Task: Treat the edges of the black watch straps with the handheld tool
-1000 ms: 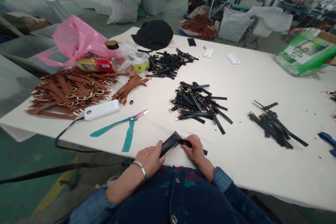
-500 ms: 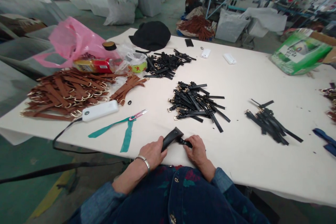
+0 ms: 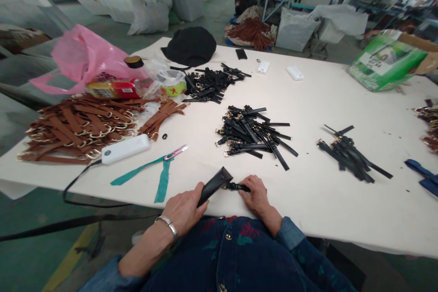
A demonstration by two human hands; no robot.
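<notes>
My left hand point(image 3: 185, 206) is closed around a wide black leather strap point(image 3: 214, 185), which slants up to the right. My right hand point(image 3: 253, 194) grips a narrow black buckle strap point(image 3: 237, 186) lying low over the table's front edge. The two pieces meet near the wide strap's tip; I cannot tell whether they are joined. Just beyond my hands lies a pile of black buckle straps point(image 3: 248, 132) with gold buckles. Pink-handled thread snips point(image 3: 176, 152) with a green ribbon point(image 3: 164, 180) tied on rest left of my hands.
On the white table point(image 3: 318, 105), brown straps point(image 3: 78, 123) with metal rings lie left by a white power bank point(image 3: 125, 148). More black straps point(image 3: 212, 83) sit behind, a smaller group point(image 3: 347, 155) at right. A black cap point(image 3: 191, 46), pink bag point(image 3: 85, 57) and green box point(image 3: 383, 61) stand farther back.
My left hand has moved left and slightly down with the wide strap. More of the narrow strap now shows between my hands. My right hand has hardly moved; the view has shifted slightly.
</notes>
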